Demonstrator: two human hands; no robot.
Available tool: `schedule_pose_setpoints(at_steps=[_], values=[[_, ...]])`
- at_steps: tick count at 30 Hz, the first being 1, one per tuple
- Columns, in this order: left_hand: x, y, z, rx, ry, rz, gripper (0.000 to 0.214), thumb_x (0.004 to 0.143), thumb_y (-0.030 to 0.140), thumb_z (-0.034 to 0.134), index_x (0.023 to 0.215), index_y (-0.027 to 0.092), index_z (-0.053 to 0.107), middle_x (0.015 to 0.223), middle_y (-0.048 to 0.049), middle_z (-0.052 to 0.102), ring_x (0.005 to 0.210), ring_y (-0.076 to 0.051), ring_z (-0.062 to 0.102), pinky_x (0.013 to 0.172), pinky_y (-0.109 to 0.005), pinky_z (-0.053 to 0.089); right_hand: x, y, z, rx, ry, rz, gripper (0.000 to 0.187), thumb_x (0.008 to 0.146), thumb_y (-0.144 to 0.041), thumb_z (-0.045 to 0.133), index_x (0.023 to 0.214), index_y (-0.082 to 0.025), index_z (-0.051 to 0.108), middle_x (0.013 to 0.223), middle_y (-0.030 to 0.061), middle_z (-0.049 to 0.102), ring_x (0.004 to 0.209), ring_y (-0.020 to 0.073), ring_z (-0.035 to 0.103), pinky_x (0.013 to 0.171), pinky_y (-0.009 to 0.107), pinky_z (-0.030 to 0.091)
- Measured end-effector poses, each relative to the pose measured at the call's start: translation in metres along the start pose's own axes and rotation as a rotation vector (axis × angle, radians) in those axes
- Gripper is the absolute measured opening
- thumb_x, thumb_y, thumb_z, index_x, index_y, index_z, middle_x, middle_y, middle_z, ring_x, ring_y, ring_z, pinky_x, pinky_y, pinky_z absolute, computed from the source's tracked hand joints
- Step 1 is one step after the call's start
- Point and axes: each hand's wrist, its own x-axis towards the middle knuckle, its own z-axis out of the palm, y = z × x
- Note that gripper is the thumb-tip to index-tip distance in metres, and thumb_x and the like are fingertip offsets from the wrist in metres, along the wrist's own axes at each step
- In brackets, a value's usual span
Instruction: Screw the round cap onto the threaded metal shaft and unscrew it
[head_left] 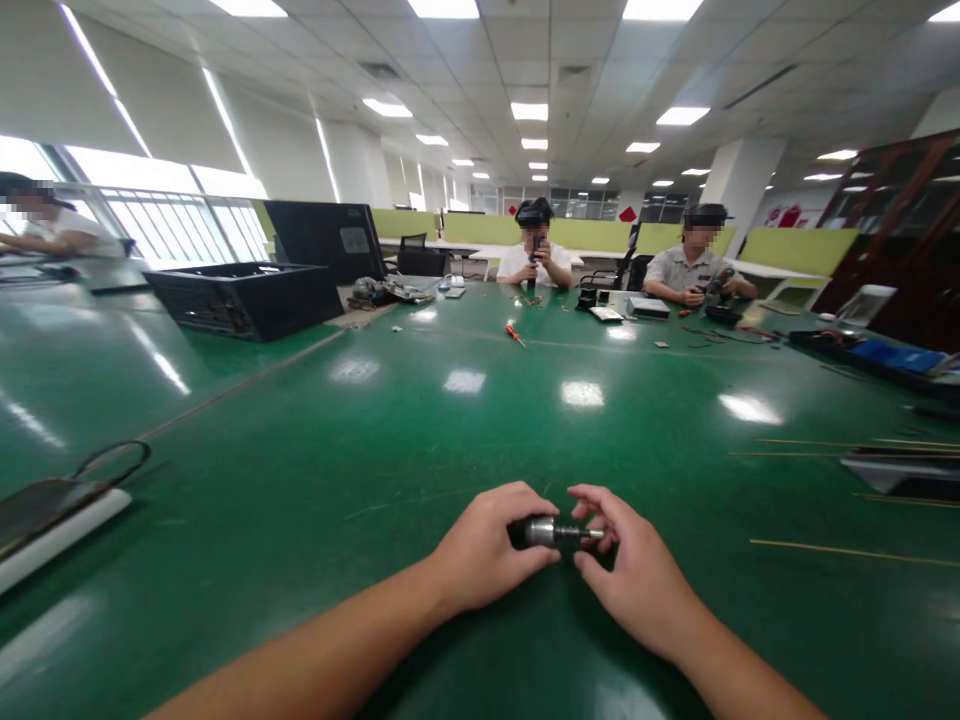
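My left hand (487,548) is closed around a small silver metal cylinder (541,531), a tool-like part with a thin shaft sticking out to the right. My right hand (628,572) pinches the tip of that shaft with thumb and fingers. Both hands hover just above the green table (375,440), near its front edge. What the cylinder's left end looks like is hidden inside my left hand.
A black computer case (244,298) sits at the back left. A red-handled screwdriver (514,335) lies mid-table. Two people sit across the table, a third at far left. Thin rods (847,550) and a dark flat part (900,470) lie right; a white strip (52,535) lies left.
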Motion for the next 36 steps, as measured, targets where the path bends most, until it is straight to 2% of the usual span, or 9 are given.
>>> schedule_pose_setpoints(at_steps=[10,14,22,36], values=[[-0.003,-0.012,-0.003,-0.092,-0.062,-0.025,0.032,0.074,0.015,0.076,0.104,0.024,0.07,0.094,-0.0013,0.068,0.088,-0.015,0.062,0.079,-0.025,0.046,0.007,-0.009,0.003,-0.091,-0.078,0.04,0.026,0.074,-0.01,0.061,0.097,-0.021,0.066,0.086,0.002,0.063,0.076,0.0166,0.058,0.068,0.028,0.044],[-0.003,-0.014,-0.001,-0.081,-0.041,-0.045,0.036,0.071,0.013,0.077,0.104,0.023,0.068,0.096,-0.0012,0.068,0.088,-0.016,0.063,0.079,-0.026,0.046,0.006,-0.01,0.003,-0.094,-0.09,0.044,0.023,0.075,-0.012,0.063,0.095,-0.021,0.067,0.084,0.0016,0.064,0.075,0.0165,0.058,0.067,0.028,0.043],[-0.006,-0.016,0.001,-0.061,-0.027,-0.006,0.027,0.07,0.015,0.076,0.095,0.02,0.068,0.087,-0.0018,0.067,0.082,-0.017,0.062,0.074,-0.026,0.046,0.003,-0.013,0.001,-0.107,-0.132,0.0,0.011,0.078,-0.015,0.063,0.086,-0.021,0.069,0.084,0.003,0.066,0.078,0.0181,0.06,0.069,0.029,0.044],[-0.007,-0.014,0.003,-0.072,0.005,-0.013,0.021,0.073,0.019,0.075,0.094,0.02,0.069,0.086,-0.0023,0.067,0.081,-0.016,0.062,0.073,-0.026,0.046,0.002,-0.016,0.0,-0.11,-0.138,-0.005,0.006,0.082,-0.021,0.064,0.086,-0.021,0.069,0.083,0.0025,0.066,0.077,0.0175,0.06,0.069,0.028,0.043]])
